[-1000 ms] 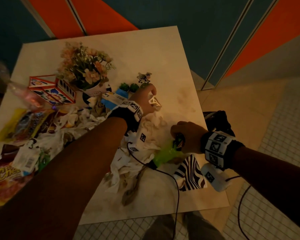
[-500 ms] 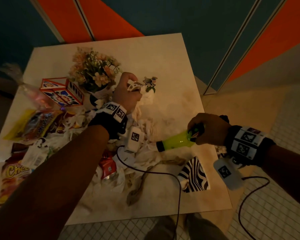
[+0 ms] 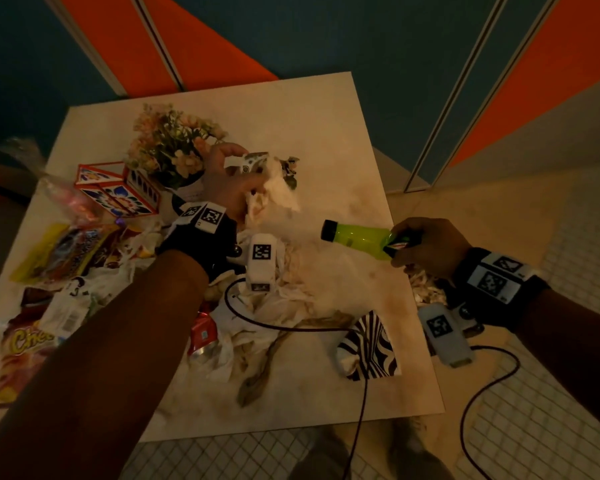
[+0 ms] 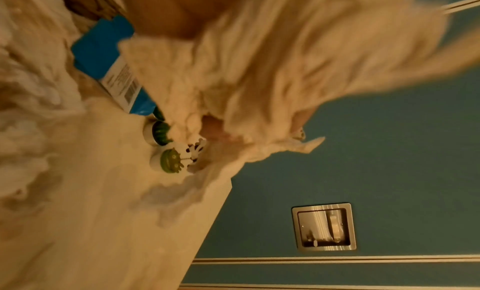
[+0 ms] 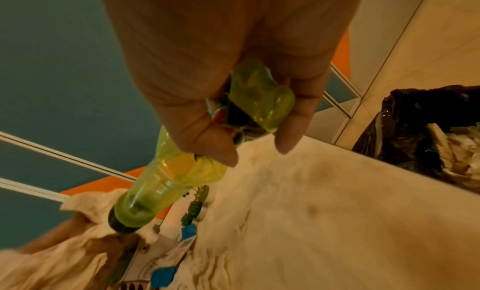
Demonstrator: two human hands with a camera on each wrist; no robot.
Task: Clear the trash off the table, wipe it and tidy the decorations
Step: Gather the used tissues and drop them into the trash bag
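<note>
1. Head view, grip first: right hand (image 3: 426, 247) pinches a crushed green bottle (image 3: 355, 239) by its base end, cap twd the table (image 3: 326, 133) centre, lifted clear – prob. held by the end so it drops neatly into the bin. Left hand (image 3: 229, 188) clutches crumpled tissue (image 3: 278, 192) plus a small white printed item near the flower pot (image 3: 172, 147); grabbing several bits at once saves trips. Wrappers, chip bag (image 3: 25, 344) still litter the left side.
2. Left wrist view: tissue blurred, fills the frame; tiny cactus pots (image 4: 162, 133) upright on the table behind.
3. Right wrist view: thumb & fingers (image 5: 291, 126) squeeze the flattened bottle; black bin bag (image 5: 415, 126) just beside the table edge, paper already inside.
</note>
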